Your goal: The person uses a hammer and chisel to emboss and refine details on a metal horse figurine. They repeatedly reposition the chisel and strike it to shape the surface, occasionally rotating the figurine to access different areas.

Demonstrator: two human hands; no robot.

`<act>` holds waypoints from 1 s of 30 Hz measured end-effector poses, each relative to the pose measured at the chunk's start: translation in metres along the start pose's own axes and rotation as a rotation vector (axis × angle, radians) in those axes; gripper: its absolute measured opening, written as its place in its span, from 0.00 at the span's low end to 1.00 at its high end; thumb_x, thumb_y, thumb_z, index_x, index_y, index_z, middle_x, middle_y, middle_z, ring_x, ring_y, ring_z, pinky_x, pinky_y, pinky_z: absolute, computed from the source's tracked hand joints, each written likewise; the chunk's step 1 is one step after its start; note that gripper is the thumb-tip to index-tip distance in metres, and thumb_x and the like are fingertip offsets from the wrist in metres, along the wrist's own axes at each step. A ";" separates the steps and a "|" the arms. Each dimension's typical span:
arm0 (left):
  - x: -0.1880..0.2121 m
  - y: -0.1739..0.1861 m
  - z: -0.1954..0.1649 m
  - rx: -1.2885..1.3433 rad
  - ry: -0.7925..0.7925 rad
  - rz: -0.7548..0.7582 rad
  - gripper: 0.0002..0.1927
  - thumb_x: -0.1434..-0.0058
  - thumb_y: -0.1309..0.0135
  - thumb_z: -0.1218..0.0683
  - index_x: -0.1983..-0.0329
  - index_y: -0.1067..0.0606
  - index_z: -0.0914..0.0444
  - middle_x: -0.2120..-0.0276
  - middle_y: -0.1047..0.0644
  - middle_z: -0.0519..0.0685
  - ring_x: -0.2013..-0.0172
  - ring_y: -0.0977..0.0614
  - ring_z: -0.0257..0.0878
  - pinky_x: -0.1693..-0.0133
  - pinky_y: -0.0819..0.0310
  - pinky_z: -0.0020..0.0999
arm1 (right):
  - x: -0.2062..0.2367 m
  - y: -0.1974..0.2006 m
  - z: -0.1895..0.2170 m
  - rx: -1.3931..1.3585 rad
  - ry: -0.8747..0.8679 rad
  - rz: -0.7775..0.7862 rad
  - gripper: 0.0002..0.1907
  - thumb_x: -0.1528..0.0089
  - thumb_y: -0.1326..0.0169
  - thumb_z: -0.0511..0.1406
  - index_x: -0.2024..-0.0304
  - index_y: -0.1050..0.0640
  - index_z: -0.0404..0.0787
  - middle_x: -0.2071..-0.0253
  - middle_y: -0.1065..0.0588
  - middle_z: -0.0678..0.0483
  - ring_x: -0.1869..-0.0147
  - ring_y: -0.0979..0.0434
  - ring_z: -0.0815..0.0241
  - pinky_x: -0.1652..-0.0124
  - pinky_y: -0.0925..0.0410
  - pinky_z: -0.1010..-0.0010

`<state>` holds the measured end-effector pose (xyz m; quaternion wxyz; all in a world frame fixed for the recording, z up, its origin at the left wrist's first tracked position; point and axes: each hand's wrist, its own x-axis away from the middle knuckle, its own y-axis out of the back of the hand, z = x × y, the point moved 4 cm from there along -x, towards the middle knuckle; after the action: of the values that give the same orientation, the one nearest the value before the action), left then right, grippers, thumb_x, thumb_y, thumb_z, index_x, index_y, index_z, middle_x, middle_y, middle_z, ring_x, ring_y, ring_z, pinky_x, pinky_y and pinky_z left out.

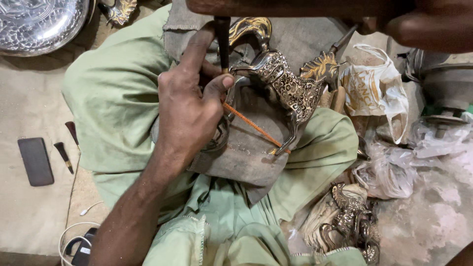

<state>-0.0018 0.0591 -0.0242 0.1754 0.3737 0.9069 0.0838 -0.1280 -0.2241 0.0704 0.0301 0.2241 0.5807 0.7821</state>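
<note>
Head view, left to right: at nine o'clock a dark flat stone (35, 161) lies on the floor. The left hand (189, 106) has its fingers pinched shut on a dark punch (222, 42) against the brass horse (288, 83) in the lap; most of its body already looks engraved. The right hand (428, 27), at one o'clock, is blurred; grip unclear. The plastic bags' (389, 167) contents are unreadable.

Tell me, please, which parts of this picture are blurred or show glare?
Head view: the right hand at the top edge is dark and out of focus; the left hand and metal horse figure are sharp; highlights glint on the silver tray.
</note>
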 end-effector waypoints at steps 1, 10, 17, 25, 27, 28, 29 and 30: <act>0.000 0.000 -0.001 0.003 -0.009 -0.005 0.32 0.34 0.38 0.65 0.29 0.36 0.61 0.66 0.17 0.51 0.62 0.12 0.37 0.57 0.20 0.34 | 0.000 0.000 0.000 -0.002 0.000 -0.003 0.28 0.48 0.34 0.30 0.45 0.23 0.32 0.61 0.22 0.40 0.60 0.20 0.49 0.64 0.29 0.59; -0.003 0.003 -0.004 -0.012 0.031 0.078 0.35 0.36 0.41 0.67 0.26 0.35 0.59 0.68 0.17 0.50 0.68 0.14 0.35 0.61 0.22 0.35 | 0.010 0.002 0.008 0.011 0.052 -0.015 0.29 0.48 0.33 0.30 0.44 0.23 0.32 0.61 0.22 0.40 0.60 0.20 0.48 0.64 0.29 0.59; -0.005 0.005 -0.008 -0.022 0.036 0.136 0.38 0.37 0.39 0.66 0.24 0.36 0.56 0.61 0.17 0.53 0.67 0.15 0.39 0.63 0.22 0.36 | 0.018 0.007 0.032 0.120 0.121 -0.036 0.30 0.49 0.33 0.30 0.44 0.24 0.32 0.61 0.22 0.40 0.60 0.19 0.48 0.64 0.29 0.59; -0.010 0.011 -0.008 -0.019 -0.040 0.247 0.34 0.37 0.41 0.66 0.27 0.34 0.59 0.62 0.18 0.54 0.62 0.16 0.37 0.58 0.20 0.34 | 0.059 -0.012 0.037 0.381 -0.099 -0.021 0.27 0.47 0.31 0.34 0.45 0.23 0.43 0.70 0.21 0.45 0.67 0.19 0.51 0.65 0.27 0.61; -0.023 0.016 -0.004 0.138 0.078 0.244 0.32 0.35 0.42 0.66 0.27 0.32 0.60 0.62 0.17 0.50 0.63 0.16 0.33 0.60 0.18 0.32 | 0.079 -0.021 0.029 0.061 -0.052 -0.177 0.26 0.47 0.32 0.31 0.47 0.24 0.38 0.66 0.22 0.43 0.66 0.19 0.54 0.64 0.28 0.62; -0.033 0.018 -0.005 0.190 0.033 0.258 0.30 0.34 0.41 0.66 0.28 0.33 0.62 0.62 0.18 0.51 0.62 0.17 0.33 0.59 0.19 0.31 | 0.090 -0.031 0.024 -0.036 -0.073 -0.251 0.26 0.45 0.32 0.32 0.46 0.26 0.37 0.65 0.23 0.45 0.64 0.20 0.56 0.62 0.28 0.64; -0.044 0.018 -0.005 0.242 -0.005 0.272 0.29 0.32 0.40 0.66 0.29 0.33 0.64 0.62 0.19 0.51 0.61 0.18 0.32 0.57 0.19 0.31 | 0.101 -0.043 0.019 -0.136 -0.093 -0.317 0.26 0.43 0.31 0.32 0.46 0.28 0.35 0.64 0.24 0.47 0.63 0.21 0.59 0.60 0.29 0.66; -0.054 0.017 -0.006 0.293 -0.044 0.286 0.28 0.31 0.39 0.66 0.30 0.34 0.66 0.61 0.19 0.51 0.60 0.18 0.31 0.55 0.20 0.31 | 0.113 -0.057 0.013 -0.237 -0.112 -0.384 0.27 0.40 0.31 0.33 0.45 0.30 0.33 0.62 0.24 0.49 0.61 0.22 0.61 0.58 0.29 0.67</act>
<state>0.0426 0.0324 0.0003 0.1250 0.5218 0.8432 -0.0331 -0.2363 -0.1590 0.0569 0.2369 0.1474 0.5144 0.8109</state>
